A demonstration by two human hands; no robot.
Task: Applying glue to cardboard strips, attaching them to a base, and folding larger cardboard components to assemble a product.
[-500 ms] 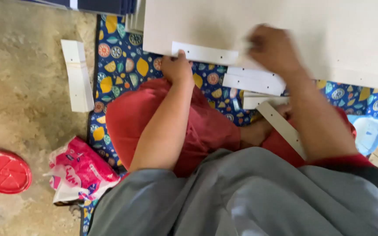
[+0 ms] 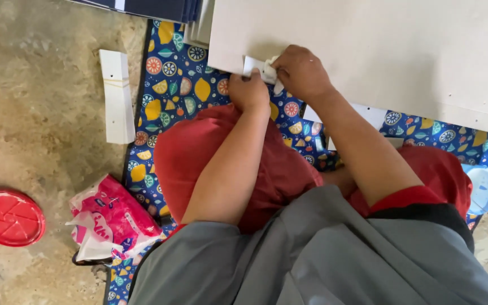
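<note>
A large pale board [image 2: 379, 51] filled the upper right of the view, its near edge running down toward the right over a blue mat [image 2: 168, 85] printed with citrus slices. The mat lay on a mottled stone floor [image 2: 35, 113], with its left edge close beside a white strip [image 2: 117, 96] that lay on the floor with its long axis running away from the person. The person sat on the mat in red trousers [image 2: 221, 152] and a grey top [image 2: 323, 254], both arms reaching forward to the board's near left corner.

At that corner sat a small white piece [image 2: 253, 64], tucked against the board's edge, its long axis seemingly along that edge. The right hand [image 2: 302, 70] was curled, fingers pressed together on a crumpled white wad [image 2: 270, 72] that rested against the piece. The left hand [image 2: 248, 90] lay just below the piece, fingers bent around its lower edge; whether it gripped or only steadied it could not be told. The piece thus lay directly ahead of the left hand and to the left of the right hand, and both were about equally near it.

More white strips [image 2: 368, 116] showed under the right forearm near the board's edge. On the floor to the left lay a pink tissue pack [image 2: 111, 220], and further left a round red lid [image 2: 8, 217].
</note>
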